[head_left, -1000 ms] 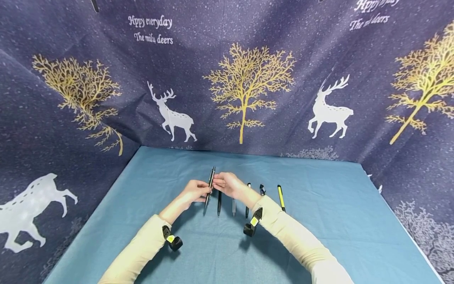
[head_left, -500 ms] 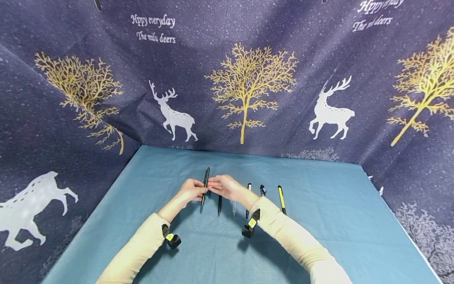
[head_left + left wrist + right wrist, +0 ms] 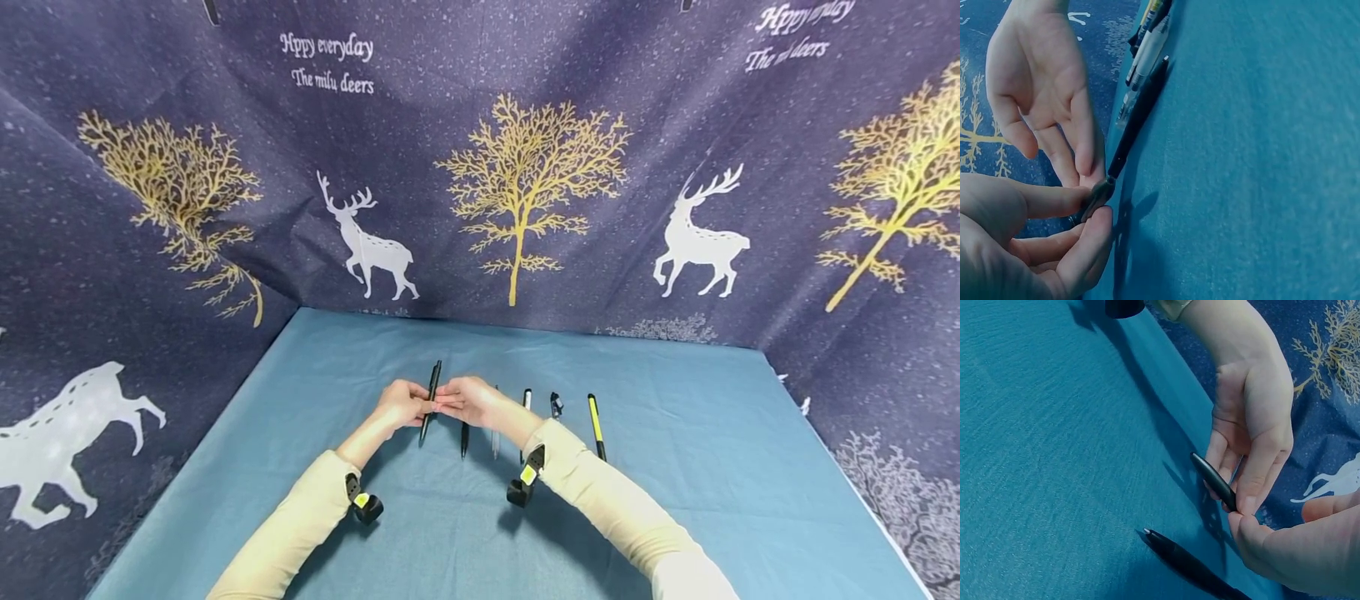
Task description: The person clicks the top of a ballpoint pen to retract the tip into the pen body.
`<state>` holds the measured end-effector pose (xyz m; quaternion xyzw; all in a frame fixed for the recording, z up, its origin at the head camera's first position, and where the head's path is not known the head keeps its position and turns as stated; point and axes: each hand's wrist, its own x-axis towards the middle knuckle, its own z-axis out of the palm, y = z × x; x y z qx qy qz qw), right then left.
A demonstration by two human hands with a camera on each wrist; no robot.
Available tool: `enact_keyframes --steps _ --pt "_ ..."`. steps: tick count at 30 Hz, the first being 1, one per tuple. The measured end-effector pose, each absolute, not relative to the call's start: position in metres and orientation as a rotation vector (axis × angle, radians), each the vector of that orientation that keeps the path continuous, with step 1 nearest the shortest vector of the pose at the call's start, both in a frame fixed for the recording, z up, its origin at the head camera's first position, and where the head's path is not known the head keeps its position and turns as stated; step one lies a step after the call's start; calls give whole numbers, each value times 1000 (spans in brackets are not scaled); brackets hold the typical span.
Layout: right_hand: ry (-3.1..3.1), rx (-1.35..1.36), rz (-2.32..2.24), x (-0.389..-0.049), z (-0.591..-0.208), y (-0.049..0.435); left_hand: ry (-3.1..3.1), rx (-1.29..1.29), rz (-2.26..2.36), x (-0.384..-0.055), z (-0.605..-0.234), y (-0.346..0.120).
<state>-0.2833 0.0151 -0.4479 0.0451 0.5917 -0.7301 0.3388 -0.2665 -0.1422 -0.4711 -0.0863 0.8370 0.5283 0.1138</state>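
In the head view my left hand (image 3: 400, 404) pinches a dark pen (image 3: 434, 379) between thumb and fingers, tilted and raised off the cloth. My right hand (image 3: 476, 402) reaches in from the right. Its fingertips touch the pen near the left fingers, the thumb standing apart, as the left wrist view shows. The right wrist view has the held pen's tapered end (image 3: 1213, 479) pointing toward the near side. Under the right hand lies a black pen (image 3: 464, 440), partly covered; its tip (image 3: 1147, 532) shows in the right wrist view.
Further right on the blue cloth (image 3: 712, 467) lie a clear pen (image 3: 495, 444), a white-and-black pen (image 3: 527, 400), a pen with a dark cap (image 3: 556, 404) and a yellow-and-black pen (image 3: 596, 417). A dark curtain (image 3: 420, 125) with deer and trees hangs behind.
The left hand with the dark pen has moved left and slightly lower. My right hand has followed left, and its fingertips now meet the pen. The other pens stay put.
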Motion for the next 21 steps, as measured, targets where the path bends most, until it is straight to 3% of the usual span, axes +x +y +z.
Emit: enact_keyframes --steps 21 --pt "1562 172 -1883 -280 -456 8 2675 -139 1350 -265 -476 -141"
